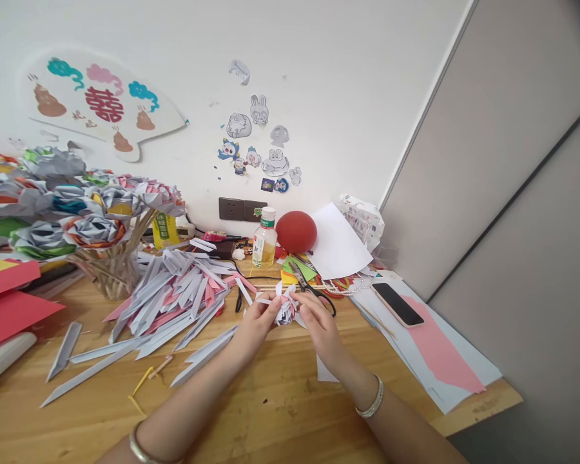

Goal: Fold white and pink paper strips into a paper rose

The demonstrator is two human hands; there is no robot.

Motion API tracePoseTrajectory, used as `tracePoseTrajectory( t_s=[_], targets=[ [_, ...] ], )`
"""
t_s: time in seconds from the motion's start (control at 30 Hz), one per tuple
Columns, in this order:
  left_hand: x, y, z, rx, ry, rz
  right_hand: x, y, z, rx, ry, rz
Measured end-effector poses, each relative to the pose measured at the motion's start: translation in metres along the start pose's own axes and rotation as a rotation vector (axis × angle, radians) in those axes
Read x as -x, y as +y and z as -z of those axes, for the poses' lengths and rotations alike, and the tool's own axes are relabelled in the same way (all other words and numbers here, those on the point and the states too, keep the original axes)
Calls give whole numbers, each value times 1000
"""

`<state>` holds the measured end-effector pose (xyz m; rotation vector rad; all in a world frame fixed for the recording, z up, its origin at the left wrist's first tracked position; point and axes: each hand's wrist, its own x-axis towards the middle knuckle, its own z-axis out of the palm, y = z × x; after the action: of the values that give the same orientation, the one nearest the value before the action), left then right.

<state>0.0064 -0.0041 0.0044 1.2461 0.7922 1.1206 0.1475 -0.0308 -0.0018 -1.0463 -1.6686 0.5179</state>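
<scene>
A small paper flower (285, 310) of folded white and pink strips is held between my hands above the wooden table. My left hand (260, 319) closes on its left side, thumb and fingers pinching the paper. On the other side my right hand (318, 320) has its fingertips pressed to the petals. Black-handled scissors (305, 280) lie just behind the flower, partly hidden by my right hand. To the left spreads a heap of folded paper strips (174, 296), white with some pink.
Finished paper flowers (96, 232) stand in a clear vase at the left. Behind are a bottle (265, 241), a red balloon (296, 232) and a white sheet (338, 241). A phone (397, 304) rests on paper at the right, beside a grey partition (502, 193).
</scene>
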Motion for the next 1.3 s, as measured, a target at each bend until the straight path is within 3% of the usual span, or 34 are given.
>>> tracePoseTrajectory(
  t_s=[0.23, 0.57, 0.77, 0.97, 1.13, 1.3],
  targets=[
    [2, 1, 0, 89, 36, 6, 4, -3, -2, 278, -98, 188],
    [2, 1, 0, 114, 109, 12, 12, -10, -9, 207, -191, 163],
    [1, 5, 2, -31, -112, 17, -1, -4, 8, 32, 40, -16],
    [-2, 0, 7, -180, -293, -22, -13, 1, 21, -54, -168, -111],
    [-6, -10, 9, -153, -351, -4, -13, 0, 17, -46, -174, -49],
    [-8, -22, 11, -369, -251, -14, -12, 4, 13, 15, -185, -57]
  ],
)
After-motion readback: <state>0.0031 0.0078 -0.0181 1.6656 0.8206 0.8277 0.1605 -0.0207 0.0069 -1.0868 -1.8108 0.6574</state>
